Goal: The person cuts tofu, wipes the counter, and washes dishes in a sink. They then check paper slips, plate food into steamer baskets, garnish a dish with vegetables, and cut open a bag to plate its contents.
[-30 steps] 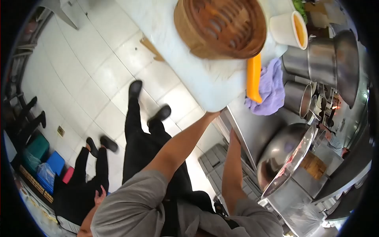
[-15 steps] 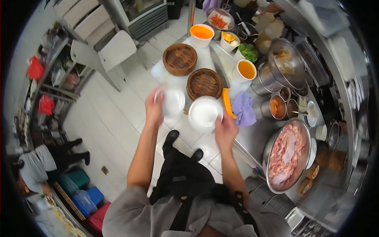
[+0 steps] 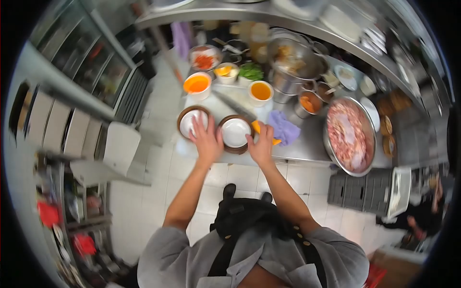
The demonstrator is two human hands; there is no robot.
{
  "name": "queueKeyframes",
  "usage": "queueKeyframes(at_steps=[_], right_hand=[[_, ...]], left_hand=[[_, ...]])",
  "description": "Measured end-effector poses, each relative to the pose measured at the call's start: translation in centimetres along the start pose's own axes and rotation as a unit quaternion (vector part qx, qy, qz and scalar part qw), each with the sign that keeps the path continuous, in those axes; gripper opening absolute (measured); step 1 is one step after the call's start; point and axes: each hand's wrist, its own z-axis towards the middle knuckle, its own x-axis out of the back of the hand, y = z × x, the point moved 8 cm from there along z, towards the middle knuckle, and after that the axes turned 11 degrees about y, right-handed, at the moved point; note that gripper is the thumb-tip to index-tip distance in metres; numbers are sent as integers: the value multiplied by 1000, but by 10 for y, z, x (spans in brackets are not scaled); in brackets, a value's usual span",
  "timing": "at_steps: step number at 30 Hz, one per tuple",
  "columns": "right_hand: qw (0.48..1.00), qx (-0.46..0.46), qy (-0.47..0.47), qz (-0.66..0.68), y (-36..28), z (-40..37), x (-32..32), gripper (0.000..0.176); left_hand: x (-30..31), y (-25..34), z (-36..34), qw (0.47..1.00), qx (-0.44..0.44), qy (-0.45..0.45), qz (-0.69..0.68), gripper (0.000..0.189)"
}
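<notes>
Two round brown bamboo steamer baskets stand side by side on a white cutting board (image 3: 185, 148), each with a white dish in it. My left hand (image 3: 207, 143) rests over the left dish (image 3: 188, 123) and the rim of the left basket (image 3: 179, 126), its fingers spread and slightly blurred. At the right side of the right basket (image 3: 234, 150), my right hand (image 3: 260, 145) has its thumb at the edge of the right dish (image 3: 236, 131), fingers apart. Behind that hand lies a knife (image 3: 236, 104) with an orange handle, beside a purple cloth (image 3: 284, 128).
Tubs of orange sauce (image 3: 197, 84) and amber liquid (image 3: 260, 91) stand behind the board, with chopped greens (image 3: 250, 72) between. A steel bowl of raw meat (image 3: 346, 132) sits to the right. A steel shelf (image 3: 230, 13) crosses overhead. Another person (image 3: 422, 216) is at far right.
Both dishes, held in the air earlier, now sit inside the baskets. My hands have moved forward over the baskets, and the view has turned to face the counter.
</notes>
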Motion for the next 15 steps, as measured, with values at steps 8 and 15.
queueKeyframes(at_steps=[8,15], right_hand=[[944,-275,-182,2,140,-207,169,35],[789,-605,-32,-101,248,-498,306,36]], left_hand=[[-23,79,-63,975,-155,-140,-80,59],[-46,258,-290,703,-224,-615,-280,42]])
